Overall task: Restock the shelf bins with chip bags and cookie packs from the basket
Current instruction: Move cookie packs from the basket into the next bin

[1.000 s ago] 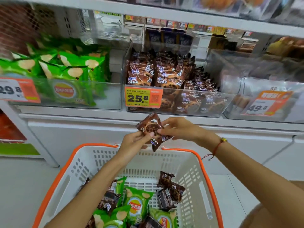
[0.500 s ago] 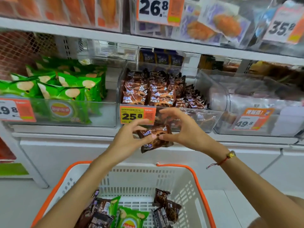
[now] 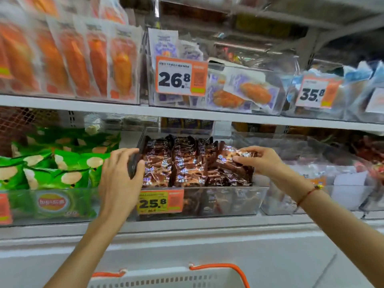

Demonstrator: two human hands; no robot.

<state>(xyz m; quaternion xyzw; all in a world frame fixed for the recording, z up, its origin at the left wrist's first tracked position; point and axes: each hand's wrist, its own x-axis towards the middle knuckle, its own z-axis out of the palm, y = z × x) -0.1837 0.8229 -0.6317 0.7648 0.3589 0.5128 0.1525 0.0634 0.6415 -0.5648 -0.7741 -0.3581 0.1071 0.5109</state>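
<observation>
The clear cookie bin (image 3: 228,201) on the middle shelf carries a 25.8 price tag and holds rows of brown cookie packs (image 3: 182,161). My right hand (image 3: 261,162) pinches one brown cookie pack (image 3: 232,155) over the bin's right side, where it lies on the packs below. My left hand (image 3: 120,175) grips the bin's left wall, thumb inside and fingers outside. To the left, a clear chip bin (image 3: 83,206) holds green chip bags (image 3: 62,169). Only the white basket's (image 3: 166,282) far rim with its orange handle shows at the bottom; its contents are out of view.
A shelf board (image 3: 187,115) runs close above the bins. The upper shelf holds bins of orange packs (image 3: 83,59) and bread packs (image 3: 245,94) with 26.8 and 35.8 tags. Another clear bin (image 3: 342,188) stands right of the cookie bin.
Both hands rose from above the basket to the cookie bin. The right hand carried the pack to the bin's right side; the left let go of it and took the bin's left wall.
</observation>
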